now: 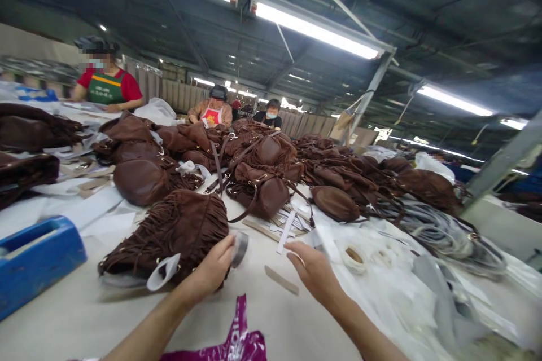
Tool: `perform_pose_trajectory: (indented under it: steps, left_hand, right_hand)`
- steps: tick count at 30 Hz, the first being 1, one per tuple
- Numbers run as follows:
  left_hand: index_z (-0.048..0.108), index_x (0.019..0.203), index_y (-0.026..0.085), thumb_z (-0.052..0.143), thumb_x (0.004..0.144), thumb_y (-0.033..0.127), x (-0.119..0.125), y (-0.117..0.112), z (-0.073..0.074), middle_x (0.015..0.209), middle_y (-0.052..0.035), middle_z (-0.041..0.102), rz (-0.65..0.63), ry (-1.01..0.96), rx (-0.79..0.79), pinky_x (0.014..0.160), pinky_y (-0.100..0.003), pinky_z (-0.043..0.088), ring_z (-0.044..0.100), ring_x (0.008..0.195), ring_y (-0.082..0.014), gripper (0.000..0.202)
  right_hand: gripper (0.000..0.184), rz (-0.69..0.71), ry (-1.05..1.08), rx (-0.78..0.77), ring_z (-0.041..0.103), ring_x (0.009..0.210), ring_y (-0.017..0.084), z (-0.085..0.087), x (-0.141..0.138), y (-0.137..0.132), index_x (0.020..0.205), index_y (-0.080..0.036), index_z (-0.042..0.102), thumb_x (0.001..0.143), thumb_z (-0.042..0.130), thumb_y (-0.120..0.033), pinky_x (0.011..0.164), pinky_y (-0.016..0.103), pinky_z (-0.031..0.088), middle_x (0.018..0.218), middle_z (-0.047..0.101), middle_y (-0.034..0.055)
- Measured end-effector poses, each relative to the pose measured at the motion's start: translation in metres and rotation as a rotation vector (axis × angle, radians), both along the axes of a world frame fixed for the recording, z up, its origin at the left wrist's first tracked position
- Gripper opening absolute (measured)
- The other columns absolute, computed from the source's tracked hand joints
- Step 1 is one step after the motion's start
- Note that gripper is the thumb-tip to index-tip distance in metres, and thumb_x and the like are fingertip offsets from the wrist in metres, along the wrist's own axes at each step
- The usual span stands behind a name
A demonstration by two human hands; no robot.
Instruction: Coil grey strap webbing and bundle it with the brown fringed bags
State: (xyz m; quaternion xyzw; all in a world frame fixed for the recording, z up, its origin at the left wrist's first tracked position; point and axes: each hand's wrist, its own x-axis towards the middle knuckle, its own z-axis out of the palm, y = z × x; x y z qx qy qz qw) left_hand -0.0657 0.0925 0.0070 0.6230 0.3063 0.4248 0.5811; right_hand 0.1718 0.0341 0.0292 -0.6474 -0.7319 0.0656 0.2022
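Observation:
My left hand (218,259) is closed on a small grey roll, apparently tape (240,249), blurred by motion. Just behind that hand, a dark brown fringed bag (178,231) lies on the table, with a white loop of material (163,272) at its near side. My right hand (313,271) hovers over the table, thumb and forefinger apart. Its fingertips are at the lower end of a white strip (286,232); whether they touch it I cannot tell. Between both hands a flat beige strip (281,280) lies on the table (254,304).
Brown bags (266,192) are heaped across the table. A blue tape dispenser (42,259) stands left, and a purple plastic bag (237,338) lies in front. To the right are a white roll (354,258), plastic sheeting (402,287) and grey coils (444,231). Several people (108,87) work beyond.

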Motion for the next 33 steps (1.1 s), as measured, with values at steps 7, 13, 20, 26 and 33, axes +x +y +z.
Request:
perform_pose_trajectory:
  steps: [7, 13, 20, 26, 33]
  left_hand:
    - [0.060, 0.118, 0.022, 0.047, 0.088, 0.019, 0.011, -0.020, -0.011, 0.115, -0.0095, 0.064, -0.028, 0.332, 0.381, 0.098, -0.031, 0.037, 0.055, 0.109, -0.0257, 0.033]
    - [0.044, 0.137, 0.013, 0.037, 0.083, 0.005, 0.014, -0.019, -0.023, 0.123, -0.0167, 0.059, -0.094, 0.627, 0.586, 0.100, -0.039, 0.038, 0.052, 0.113, -0.0275, 0.055]
    - [0.024, 0.145, 0.008, 0.037, 0.077, -0.003, 0.026, -0.017, -0.037, 0.102, -0.0145, 0.060, -0.076, 0.850, 0.789, 0.088, -0.040, 0.044, 0.053, 0.098, -0.0270, 0.070]
    - [-0.002, 0.150, 0.016, 0.039, 0.076, -0.004, 0.019, -0.020, -0.037, 0.101, -0.0113, 0.058, -0.105, 0.831, 0.943, 0.083, -0.040, 0.045, 0.051, 0.091, -0.0258, 0.087]
    - [-0.014, 0.149, 0.022, 0.040, 0.087, 0.005, 0.010, -0.029, -0.030, 0.099, -0.0099, 0.058, -0.169, 0.834, 1.164, 0.087, -0.045, 0.044, 0.051, 0.089, -0.0268, 0.084]
  right_hand:
    - [0.021, -0.226, -0.054, -0.271, 0.063, 0.081, 0.026, -0.024, -0.004, 0.001, 0.083, -0.017, 0.068, 0.062, 0.070, -0.020, 0.063, 0.030, 0.037, 0.087, 0.070, 0.0106]
    - [0.023, -0.235, 0.089, -0.376, 0.058, 0.069, 0.023, -0.020, -0.008, 0.016, 0.050, -0.019, 0.052, 0.044, 0.071, -0.008, 0.059, 0.029, 0.032, 0.061, 0.060, 0.0020]
    - [0.016, -0.227, 0.610, -0.311, 0.059, 0.075, 0.018, -0.008, -0.002, 0.005, 0.079, -0.021, 0.051, 0.071, 0.053, -0.035, 0.060, 0.026, 0.040, 0.073, 0.058, 0.0002]
    - [0.037, -0.134, 1.042, -0.581, 0.061, 0.068, 0.014, -0.002, -0.016, -0.005, 0.080, -0.020, 0.049, 0.066, 0.066, -0.049, 0.060, 0.025, 0.046, 0.071, 0.058, -0.0020]
    - [0.032, -0.001, 1.158, -0.801, 0.051, 0.052, 0.010, -0.015, -0.045, 0.000, 0.074, -0.015, 0.058, 0.055, 0.078, -0.034, 0.057, 0.029, 0.049, 0.059, 0.055, -0.0030]
